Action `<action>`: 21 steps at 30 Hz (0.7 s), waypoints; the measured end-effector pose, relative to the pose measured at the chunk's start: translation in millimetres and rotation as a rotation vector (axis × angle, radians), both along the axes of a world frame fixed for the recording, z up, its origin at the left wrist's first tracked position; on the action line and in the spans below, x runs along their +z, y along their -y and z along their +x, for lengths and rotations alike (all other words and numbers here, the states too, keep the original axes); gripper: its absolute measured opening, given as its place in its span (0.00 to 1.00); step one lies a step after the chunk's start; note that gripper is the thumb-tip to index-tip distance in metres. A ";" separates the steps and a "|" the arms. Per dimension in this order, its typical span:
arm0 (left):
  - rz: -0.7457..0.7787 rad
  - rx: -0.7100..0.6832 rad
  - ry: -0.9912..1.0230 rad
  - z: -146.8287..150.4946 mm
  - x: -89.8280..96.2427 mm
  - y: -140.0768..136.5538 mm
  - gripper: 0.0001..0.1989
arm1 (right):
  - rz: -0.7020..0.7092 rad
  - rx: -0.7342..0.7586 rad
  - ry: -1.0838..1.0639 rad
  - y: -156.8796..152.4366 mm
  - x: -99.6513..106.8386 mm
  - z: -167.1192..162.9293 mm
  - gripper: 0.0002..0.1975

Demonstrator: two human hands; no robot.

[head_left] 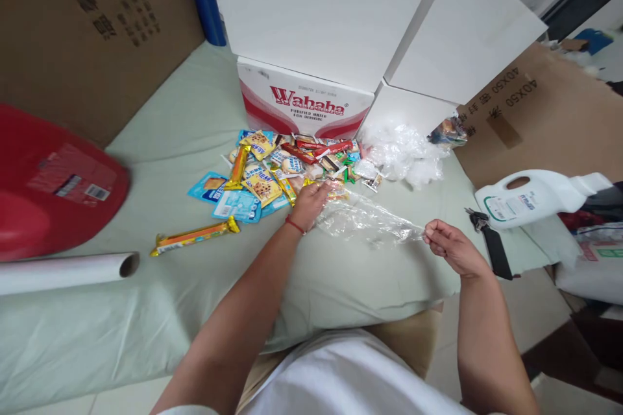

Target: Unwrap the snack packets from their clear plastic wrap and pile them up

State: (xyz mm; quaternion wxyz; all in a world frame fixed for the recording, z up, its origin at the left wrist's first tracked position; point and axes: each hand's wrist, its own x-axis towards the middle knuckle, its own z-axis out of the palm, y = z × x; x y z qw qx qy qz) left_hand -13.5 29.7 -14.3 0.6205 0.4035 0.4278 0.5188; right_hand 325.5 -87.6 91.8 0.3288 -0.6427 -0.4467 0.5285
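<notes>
A clear plastic bag (367,217) stretches slantwise between my two hands above the green sheet. My left hand (310,204), with a red cord at its wrist, is closed on the bag's left end, right beside a heap of wrapped snacks; its fingertips partly blend with the wrappers. The right-hand end of the bag is pinched by my right hand (448,243). In the heap are yellow cookie packets (263,188), blue packets (238,205) and red-wrapped bars (316,151). One long yellow-orange snack stick (195,237) lies apart on the left.
White cartons (316,6) and a Wahaha box (306,100) stand behind the heap. Crumpled clear bags (402,149) lie right of it. A white jug (535,198) and keys with a black strap (491,243) lie right. A red container (53,181) and white roll (68,272) are left.
</notes>
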 end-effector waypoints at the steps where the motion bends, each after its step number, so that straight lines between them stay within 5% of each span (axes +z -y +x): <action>1: -0.002 -0.017 -0.004 -0.3 -0.5 0.0 0.28 | -0.007 0.002 0.018 1.9 0.7 1.7 0.23; 9: 0.008 -0.006 -0.017 4.0 -0.2 0.7 0.19 | 0.075 -0.049 0.422 -21.8 -8.6 9.2 0.18; 12: 0.026 0.017 -0.021 5.6 -0.2 0.8 0.18 | 0.233 -0.195 0.628 -41.2 -14.5 -8.4 0.15; 14: 0.032 0.027 -0.022 6.3 -0.1 1.7 0.18 | 0.342 -0.218 0.580 -54.6 -16.5 -31.8 0.15; 21: 0.061 0.002 -0.031 8.8 2.7 6.2 0.17 | 0.532 0.183 0.315 -104.6 -28.6 -135.8 0.17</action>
